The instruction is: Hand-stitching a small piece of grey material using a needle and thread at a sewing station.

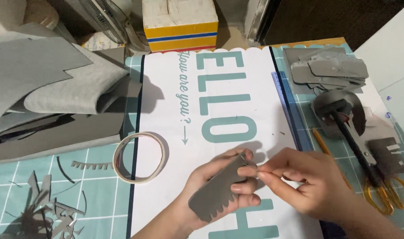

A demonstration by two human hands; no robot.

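The grey felt piece [219, 190] with its scalloped edge sits in our left hand [215, 183], held over the white printed sheet [166, 132] near the bottom of the view. Our left fingers are curled shut around it, thumb across the front. Our right hand [306, 183] is pinched closed at the piece's top corner — thumb and forefinger tight on something too fine for us to make out, perhaps a needle or thread.

What could go wrong, as we judge it: the pinch is so close to our left fingertips that a slip could prick or nick them, if that is a needle. The felt looks soft, so a hard squeeze could bend the scallops or crease the piece. A tug from the right hand could also pull the corner out of the left grip.

The tape roll [139, 158] lies apart to the left; the scissors [379, 186] rest to the right on the cutting mat [100, 194], close enough that our right elbow could knock them — the felt scraps [51, 212] too.
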